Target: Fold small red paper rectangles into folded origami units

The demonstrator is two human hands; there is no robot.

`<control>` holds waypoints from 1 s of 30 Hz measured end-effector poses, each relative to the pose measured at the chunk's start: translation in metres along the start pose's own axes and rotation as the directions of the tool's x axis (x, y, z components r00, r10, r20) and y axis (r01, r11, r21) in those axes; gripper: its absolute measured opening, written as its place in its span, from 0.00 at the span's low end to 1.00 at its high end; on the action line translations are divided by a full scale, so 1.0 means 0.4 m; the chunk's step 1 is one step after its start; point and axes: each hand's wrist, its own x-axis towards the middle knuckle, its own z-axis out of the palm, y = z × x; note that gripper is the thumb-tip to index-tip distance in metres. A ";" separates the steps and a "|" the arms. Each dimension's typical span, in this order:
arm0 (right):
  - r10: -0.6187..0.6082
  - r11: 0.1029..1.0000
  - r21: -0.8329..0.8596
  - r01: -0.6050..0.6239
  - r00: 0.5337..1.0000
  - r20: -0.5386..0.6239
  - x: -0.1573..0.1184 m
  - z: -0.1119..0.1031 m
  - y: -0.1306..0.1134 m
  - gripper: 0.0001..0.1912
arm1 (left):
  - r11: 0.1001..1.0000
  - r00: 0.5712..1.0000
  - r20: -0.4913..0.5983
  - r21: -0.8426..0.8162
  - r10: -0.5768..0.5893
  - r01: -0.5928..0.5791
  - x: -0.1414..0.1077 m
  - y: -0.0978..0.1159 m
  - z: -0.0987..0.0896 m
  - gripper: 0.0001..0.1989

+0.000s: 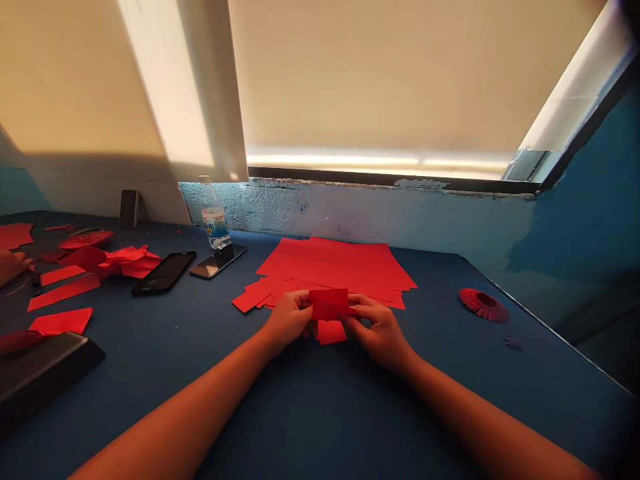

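A small red paper piece [329, 303] sits pinched between the two hands at the near edge of the paper pile, roughly mid-table. A second red rectangle [331, 332] shows just below it. It may be a lower flap of the same piece or a separate one; the fingers hide the join. The left hand [289, 319] comes in from 7 o'clock, its fingers curled closed around the piece's left edge. The right hand [381, 330] comes in from 5 o'clock, its fingertips [354, 310] pressed to the right edge. Neither hand is spread open, and both grip the paper at close quarters, so the work in hand is close handling of this one piece; whether a crease is being pressed in cannot be told.

At 12 o'clock, touching the hands' work area, lies a loose stack of red paper sheets [336, 263], with cut strips fanning from its near edge. Beyond it at 2 o'clock sits a pleated red paper ring [483, 305] on the blue table top [440, 393]. At 10 o'clock are two phones [218, 261] [163, 273] and a water bottle [215, 213]; further round at 9 o'clock lie red paper scraps [63, 291] — and another person's hand [11, 265] at the table's edge.
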 end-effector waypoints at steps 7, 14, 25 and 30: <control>0.146 0.989 0.048 -0.141 0.978 -0.147 -0.001 0.000 0.016 0.08 | 0.999 0.997 0.071 -0.002 0.036 -0.036 -0.007 0.008 0.002 0.24; 0.276 0.925 0.314 -0.212 0.945 -0.175 -0.001 0.013 0.004 0.18 | 0.991 0.998 0.050 0.129 0.039 -0.045 -0.016 0.012 0.012 0.18; 0.368 0.844 0.429 -0.323 0.930 -0.023 -0.008 0.020 0.017 0.15 | 0.995 1.000 0.024 0.097 0.009 -0.011 -0.016 0.014 0.011 0.20; 0.364 0.839 0.442 -0.316 0.931 -0.024 -0.010 0.018 0.011 0.15 | 0.994 0.999 0.026 0.107 0.019 -0.022 -0.017 0.011 0.012 0.21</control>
